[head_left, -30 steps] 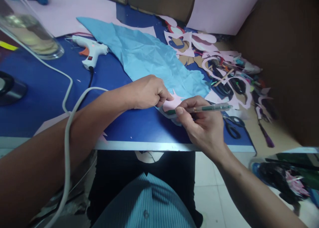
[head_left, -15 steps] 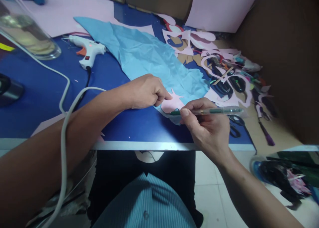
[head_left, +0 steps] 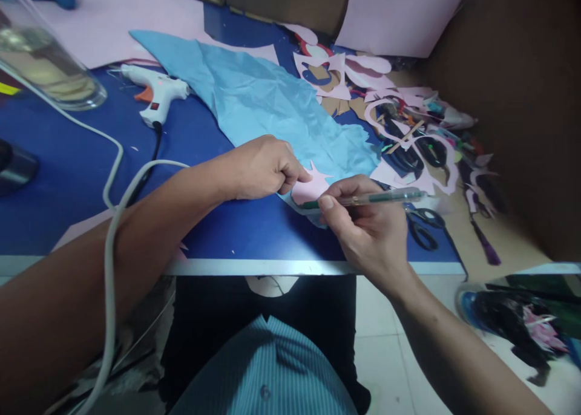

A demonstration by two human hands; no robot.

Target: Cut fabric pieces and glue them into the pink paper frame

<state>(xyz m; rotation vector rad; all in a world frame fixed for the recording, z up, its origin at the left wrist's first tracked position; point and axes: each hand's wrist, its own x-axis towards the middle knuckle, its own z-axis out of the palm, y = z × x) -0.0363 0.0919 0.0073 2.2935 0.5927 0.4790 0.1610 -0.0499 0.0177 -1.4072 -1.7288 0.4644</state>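
Observation:
A small pink paper cutout [head_left: 312,187] with pointed edges lies on a crumpled light blue paper sheet [head_left: 267,103] over the dark blue table top [head_left: 82,173]. My left hand [head_left: 263,167] is closed, its fingertips pinning the cutout's left edge down. My right hand [head_left: 367,227] grips a clear green-ink pen [head_left: 381,198] nearly level, with the tip at the cutout's lower edge.
A white glue gun [head_left: 157,94] lies at the back left, its cord trailing over my left forearm. A clear glass vessel [head_left: 43,58] stands at far left. Pink paper offcuts [head_left: 399,130] and black scissors [head_left: 424,227] crowd the right side. A brown wall stands at right.
My right hand with the pen slid a little right along the cutout's edge, then came back left. My left hand stayed on the cutout.

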